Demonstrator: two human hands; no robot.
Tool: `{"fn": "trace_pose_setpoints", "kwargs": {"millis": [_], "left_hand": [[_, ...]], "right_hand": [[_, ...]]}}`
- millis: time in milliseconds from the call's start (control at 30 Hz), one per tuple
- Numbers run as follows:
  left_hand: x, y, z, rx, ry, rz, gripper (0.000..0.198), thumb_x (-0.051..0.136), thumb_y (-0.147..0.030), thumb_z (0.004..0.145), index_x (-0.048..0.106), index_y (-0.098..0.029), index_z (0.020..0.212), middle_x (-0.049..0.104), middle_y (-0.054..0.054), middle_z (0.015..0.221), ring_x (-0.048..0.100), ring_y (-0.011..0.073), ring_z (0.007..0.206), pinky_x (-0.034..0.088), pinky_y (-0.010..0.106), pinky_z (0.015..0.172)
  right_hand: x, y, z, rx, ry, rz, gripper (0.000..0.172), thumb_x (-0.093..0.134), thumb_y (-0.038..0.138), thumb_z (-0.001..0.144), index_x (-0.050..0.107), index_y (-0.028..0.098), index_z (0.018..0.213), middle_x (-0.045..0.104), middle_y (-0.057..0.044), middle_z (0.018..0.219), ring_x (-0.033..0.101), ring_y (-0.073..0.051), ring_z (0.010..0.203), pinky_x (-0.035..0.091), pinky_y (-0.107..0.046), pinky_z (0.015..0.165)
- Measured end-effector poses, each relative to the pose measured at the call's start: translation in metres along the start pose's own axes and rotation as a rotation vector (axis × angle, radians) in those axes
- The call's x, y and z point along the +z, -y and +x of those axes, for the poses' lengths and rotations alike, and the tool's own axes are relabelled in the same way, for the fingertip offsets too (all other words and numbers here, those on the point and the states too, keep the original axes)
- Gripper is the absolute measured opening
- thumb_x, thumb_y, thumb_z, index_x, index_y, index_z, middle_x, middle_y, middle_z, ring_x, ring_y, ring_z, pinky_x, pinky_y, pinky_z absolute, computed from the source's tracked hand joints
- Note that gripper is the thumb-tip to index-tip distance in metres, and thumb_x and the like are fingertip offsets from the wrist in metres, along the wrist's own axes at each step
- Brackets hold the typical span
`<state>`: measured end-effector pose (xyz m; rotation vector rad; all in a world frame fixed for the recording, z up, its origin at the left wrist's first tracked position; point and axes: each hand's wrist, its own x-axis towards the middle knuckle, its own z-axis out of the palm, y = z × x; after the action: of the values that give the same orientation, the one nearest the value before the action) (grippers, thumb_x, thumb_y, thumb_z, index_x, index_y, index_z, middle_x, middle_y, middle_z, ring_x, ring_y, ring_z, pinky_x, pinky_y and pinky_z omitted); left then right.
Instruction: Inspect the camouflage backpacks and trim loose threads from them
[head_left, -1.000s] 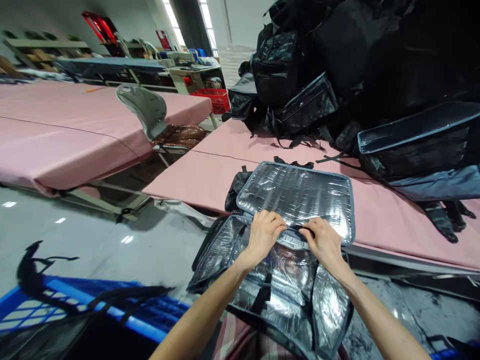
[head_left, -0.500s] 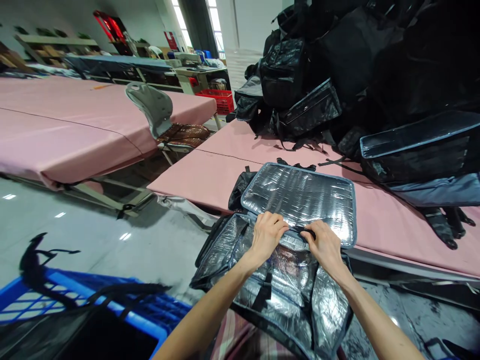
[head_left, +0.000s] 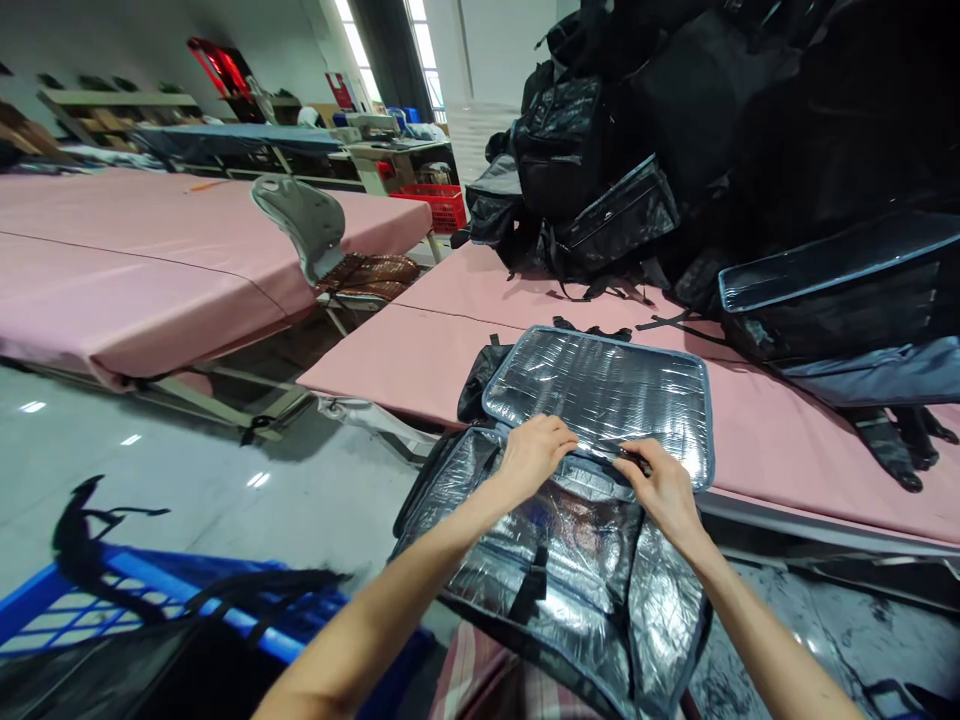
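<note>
A black bag with a shiny silver lining (head_left: 577,520) lies open over my lap and against the table edge. Its silver-lined flap (head_left: 607,390) is folded back onto the pink table. My left hand (head_left: 536,450) pinches the seam where the flap meets the bag. Farther right along that seam, my right hand (head_left: 660,485) is closed with a small dark thing between thumb and fingers, too small to name. A black strap (head_left: 531,585) lies inside on the lining.
Black bags (head_left: 570,150) are piled on the pink table (head_left: 420,340) at the back right. To the left are a grey chair (head_left: 307,225), another pink table (head_left: 135,270) and a blue crate (head_left: 127,565) holding black bags. A red crate (head_left: 442,205) stands behind.
My right hand has moved slightly right along the seam, away from my left hand. My left forearm has shifted a little left. The view has tilted slightly.
</note>
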<state>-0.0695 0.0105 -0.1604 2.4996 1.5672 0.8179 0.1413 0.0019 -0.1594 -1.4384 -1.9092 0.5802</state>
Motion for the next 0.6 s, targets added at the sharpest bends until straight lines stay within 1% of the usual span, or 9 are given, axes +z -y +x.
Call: {"fn": "trace_pose_setpoints", "kwargs": {"millis": [67, 133, 167, 233, 300, 367, 433, 500, 600], "left_hand": [[-0.008, 0.002, 0.018, 0.175, 0.185, 0.075, 0.018, 0.051, -0.023, 0.086, 0.066, -0.019, 0.078, 0.064, 0.001, 0.083, 0.056, 0.0138, 0.075, 0.037, 0.024, 0.058], [-0.016, 0.002, 0.035, 0.347, 0.349, 0.132, 0.017, 0.051, -0.017, 0.085, 0.065, -0.018, 0.076, 0.063, 0.000, 0.081, 0.056, 0.0122, 0.070, 0.032, 0.024, 0.052], [-0.019, 0.002, 0.042, 0.414, 0.406, 0.159, 0.016, 0.051, -0.014, 0.084, 0.065, -0.018, 0.075, 0.062, 0.000, 0.080, 0.056, 0.0114, 0.066, 0.030, 0.024, 0.049], [-0.022, 0.000, 0.051, 0.523, 0.473, 0.222, 0.015, 0.052, -0.010, 0.081, 0.063, -0.017, 0.075, 0.060, 0.000, 0.076, 0.055, 0.0108, 0.061, 0.026, 0.025, 0.046], [-0.022, -0.001, 0.054, 0.608, 0.485, 0.280, 0.013, 0.052, -0.009, 0.081, 0.062, -0.015, 0.075, 0.059, 0.002, 0.075, 0.054, 0.0112, 0.058, 0.024, 0.026, 0.044], [-0.019, -0.002, 0.052, 0.669, 0.459, 0.324, 0.011, 0.051, -0.010, 0.082, 0.060, -0.013, 0.076, 0.058, 0.004, 0.075, 0.053, 0.0127, 0.060, 0.025, 0.027, 0.044], [-0.016, -0.001, 0.046, 0.694, 0.420, 0.361, 0.009, 0.051, -0.010, 0.082, 0.057, -0.012, 0.077, 0.057, 0.006, 0.076, 0.054, 0.0153, 0.064, 0.027, 0.027, 0.046], [-0.013, 0.000, 0.037, 0.671, 0.381, 0.399, 0.008, 0.049, -0.007, 0.082, 0.054, -0.011, 0.079, 0.056, 0.007, 0.077, 0.053, 0.0180, 0.070, 0.031, 0.028, 0.048], [-0.008, 0.001, 0.024, 0.580, 0.330, 0.447, 0.012, 0.042, -0.005, 0.084, 0.051, -0.012, 0.082, 0.055, 0.007, 0.079, 0.051, 0.0186, 0.071, 0.033, 0.028, 0.050]], "right_hand": [[0.000, 0.001, -0.002, 0.006, -0.002, -0.007, 0.026, 0.051, 0.040, 0.082, 0.062, 0.020, 0.094, 0.064, -0.004, 0.092, 0.058, -0.019, 0.080, 0.042, -0.030, 0.070], [-0.001, 0.001, -0.003, 0.033, 0.007, 0.024, 0.026, 0.052, 0.041, 0.082, 0.062, 0.020, 0.094, 0.064, -0.004, 0.091, 0.059, -0.019, 0.079, 0.042, -0.030, 0.070], [-0.001, 0.000, -0.003, 0.047, 0.013, 0.043, 0.026, 0.052, 0.041, 0.082, 0.063, 0.021, 0.094, 0.064, -0.004, 0.091, 0.059, -0.019, 0.079, 0.043, -0.030, 0.070], [-0.001, -0.001, -0.003, 0.068, 0.023, 0.072, 0.027, 0.052, 0.042, 0.082, 0.063, 0.021, 0.094, 0.064, -0.004, 0.093, 0.059, -0.019, 0.081, 0.043, -0.030, 0.071], [-0.002, -0.004, -0.002, 0.077, 0.030, 0.083, 0.028, 0.052, 0.043, 0.082, 0.063, 0.021, 0.095, 0.064, -0.004, 0.094, 0.059, -0.019, 0.082, 0.044, -0.030, 0.071], [-0.002, -0.006, -0.003, 0.062, 0.027, 0.067, 0.029, 0.051, 0.044, 0.082, 0.063, 0.021, 0.096, 0.065, -0.004, 0.094, 0.059, -0.019, 0.081, 0.044, -0.030, 0.071], [-0.003, -0.008, -0.004, 0.022, 0.002, 0.015, 0.029, 0.050, 0.043, 0.084, 0.062, 0.021, 0.097, 0.065, -0.004, 0.094, 0.059, -0.019, 0.082, 0.044, -0.030, 0.071], [-0.004, -0.008, -0.006, -0.033, -0.029, -0.065, 0.028, 0.048, 0.041, 0.086, 0.063, 0.020, 0.096, 0.065, -0.004, 0.093, 0.059, -0.018, 0.083, 0.043, -0.030, 0.072], [-0.004, -0.008, -0.008, -0.109, -0.048, -0.190, 0.028, 0.045, 0.039, 0.088, 0.065, 0.020, 0.091, 0.065, -0.005, 0.086, 0.059, -0.018, 0.080, 0.042, -0.029, 0.069]]}}
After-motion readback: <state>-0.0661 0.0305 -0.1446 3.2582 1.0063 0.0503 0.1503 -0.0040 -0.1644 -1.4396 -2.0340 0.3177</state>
